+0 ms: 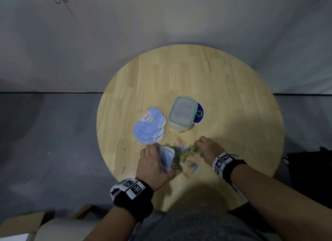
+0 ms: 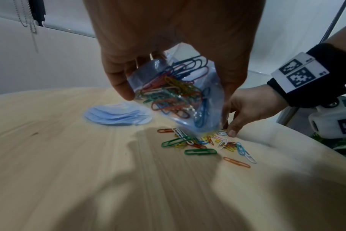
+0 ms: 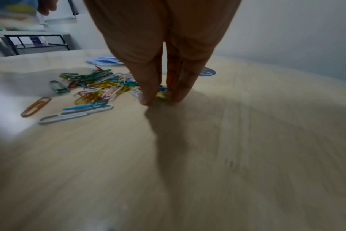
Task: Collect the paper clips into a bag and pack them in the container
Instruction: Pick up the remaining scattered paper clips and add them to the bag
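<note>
Several coloured paper clips lie in a loose heap on the round wooden table, near its front edge. My left hand grips a small clear bag just left of the heap, with several clips inside it. The bag's lower edge hangs right over the heap. My right hand reaches down at the heap's right side, thumb and fingertips pinching a few yellow-green clips against the table. The clear container with a teal-rimmed lid stands behind the heap, closed.
A stack of light blue bags lies left of the container. A blue round disc pokes out from behind the container. The table's far half is bare wood. Cardboard boxes sit on the floor at lower left.
</note>
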Available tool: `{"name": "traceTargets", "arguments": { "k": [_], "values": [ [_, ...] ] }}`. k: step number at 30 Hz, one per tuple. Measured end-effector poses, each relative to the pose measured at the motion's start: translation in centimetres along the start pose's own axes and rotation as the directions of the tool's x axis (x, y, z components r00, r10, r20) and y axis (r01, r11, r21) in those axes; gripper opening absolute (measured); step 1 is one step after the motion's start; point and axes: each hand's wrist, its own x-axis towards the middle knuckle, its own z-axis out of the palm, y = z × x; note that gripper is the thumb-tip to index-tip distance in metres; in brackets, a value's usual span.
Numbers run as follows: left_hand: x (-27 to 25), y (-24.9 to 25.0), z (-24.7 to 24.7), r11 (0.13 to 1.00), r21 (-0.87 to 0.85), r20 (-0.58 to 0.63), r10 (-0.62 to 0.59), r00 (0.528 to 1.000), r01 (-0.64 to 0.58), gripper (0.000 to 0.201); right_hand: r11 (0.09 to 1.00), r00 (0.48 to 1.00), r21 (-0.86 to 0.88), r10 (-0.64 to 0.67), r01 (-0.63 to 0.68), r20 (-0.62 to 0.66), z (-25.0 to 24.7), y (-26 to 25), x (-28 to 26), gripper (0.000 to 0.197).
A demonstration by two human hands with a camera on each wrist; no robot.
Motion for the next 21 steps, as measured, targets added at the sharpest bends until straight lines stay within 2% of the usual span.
{"name": "traceTargets", "arguments": {
  "k": [3,9,13,16,18,21],
  "values": [
    [0.0,0.2,0.0,1.0,0.006,0.012,0.01,1.0,-0.01,0.064,0.998,1.0,-0.068,0.014,-0.013,0.025,0.0,-0.6,-0.3,0.028],
    [0.2,0.5,0.5,0.999,0.042,0.045,0.032,0.998,-0.034,0.062,0.994,0.995,-0.064,0.096,-0.094,0.031,0.4,-1.1,-0.7,0.026],
    [0.5,0.5,0.9,0.997,0.062,0.075,0.033,0.997,-0.038,0.066,0.964,0.972,0.146,0.23,-0.222,-0.042,0.1,-0.8,-1.0,0.016],
    [0.4,1.0,0.8,0.999,0.013,0.048,0.034,0.998,-0.035,0.067,0.896,0.947,0.329,0.32,-0.296,-0.018,-0.6,-0.5,-1.3,0.015],
    [0.4,1.4,0.8,0.999,-0.014,0.038,0.044,0.998,-0.043,0.067,0.866,0.942,0.392,0.337,-0.311,0.003,-1.6,-0.6,-1.7,0.015],
    [0.6,1.8,0.7,1.0,-0.016,0.049,0.027,0.998,-0.026,0.073,0.798,0.954,0.542,0.298,-0.263,0.025,-4.2,-1.6,-2.6,0.009]
  ]
}}
